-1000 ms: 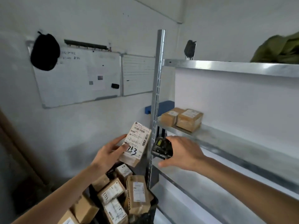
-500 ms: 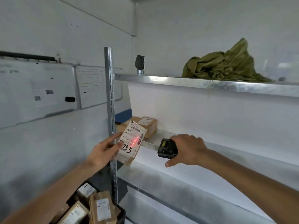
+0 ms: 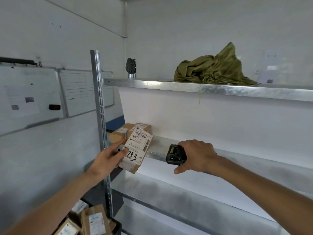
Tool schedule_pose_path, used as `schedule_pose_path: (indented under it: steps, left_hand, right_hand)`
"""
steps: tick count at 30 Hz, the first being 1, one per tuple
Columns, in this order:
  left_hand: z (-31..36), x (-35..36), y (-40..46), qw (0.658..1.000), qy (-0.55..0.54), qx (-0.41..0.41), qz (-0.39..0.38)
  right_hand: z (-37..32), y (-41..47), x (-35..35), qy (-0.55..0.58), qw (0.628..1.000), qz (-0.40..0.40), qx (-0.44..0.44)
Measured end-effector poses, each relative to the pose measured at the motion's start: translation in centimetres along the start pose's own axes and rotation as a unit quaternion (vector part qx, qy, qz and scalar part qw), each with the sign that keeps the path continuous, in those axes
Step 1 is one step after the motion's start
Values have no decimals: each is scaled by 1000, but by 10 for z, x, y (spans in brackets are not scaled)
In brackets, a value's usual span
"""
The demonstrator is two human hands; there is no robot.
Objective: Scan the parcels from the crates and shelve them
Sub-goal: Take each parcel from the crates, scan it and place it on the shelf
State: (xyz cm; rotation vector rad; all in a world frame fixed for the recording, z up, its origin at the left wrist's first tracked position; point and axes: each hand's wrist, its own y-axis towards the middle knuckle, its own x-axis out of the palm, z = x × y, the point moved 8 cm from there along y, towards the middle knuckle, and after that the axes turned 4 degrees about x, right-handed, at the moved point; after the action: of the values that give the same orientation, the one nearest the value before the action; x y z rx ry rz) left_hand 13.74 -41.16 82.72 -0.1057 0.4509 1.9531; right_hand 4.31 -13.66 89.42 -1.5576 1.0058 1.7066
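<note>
My left hand (image 3: pixel 106 160) holds a small cardboard parcel (image 3: pixel 136 150) with a white label marked "253", its label facing me, in front of the middle metal shelf (image 3: pixel 237 160). A black handheld scanner (image 3: pixel 176 154) sits in the grip of my right hand (image 3: pixel 198 156), pointing left at the parcel from a short gap away. Two brown parcels (image 3: pixel 124 132) sit on the middle shelf's left end, behind the held one. At the bottom left a black crate (image 3: pixel 116 226) holds several more labelled parcels (image 3: pixel 94 221).
The shelf's steel upright (image 3: pixel 100 119) stands just left of the held parcel. A crumpled green cloth (image 3: pixel 213 68) and a small dark object (image 3: pixel 130 65) lie on the top shelf (image 3: pixel 203 88). Whiteboards (image 3: pixel 42 97) hang on the left wall. A lower shelf (image 3: pixel 186 197) runs beneath.
My view has swung right and up, away from the crate. The parcel rose toward the middle shelf. The scanner's red line that crossed the label half a second ago is gone.
</note>
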Motion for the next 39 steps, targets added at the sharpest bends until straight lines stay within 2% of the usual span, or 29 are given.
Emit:
schedule_pose_path:
  steps: [10,15,21,25,33,39]
  left_hand:
    - [6,-3,2,1000,19,4,-2]
    - [5,3,7,1000,-24,-3,-9]
    - [7,19,20,997,-65,-15,-36]
    - [0,23,28,995,-71,-22,-59]
    - [-29,41,59,980,-77,-37,-182]
    - [-45,57,113,985,-60,0,-161]
  right_hand:
    - [-4,-1,-2,16,1000,-3,10]
    - [-23,1,9,142,990,-10,5]
    - [-67,9,17,263,963,59,-9]
    - [-78,18,24,272,958,95,9]
    - [-54,54,48,272,953,108,77]
    - [-32,108,70,296,946,96,94]
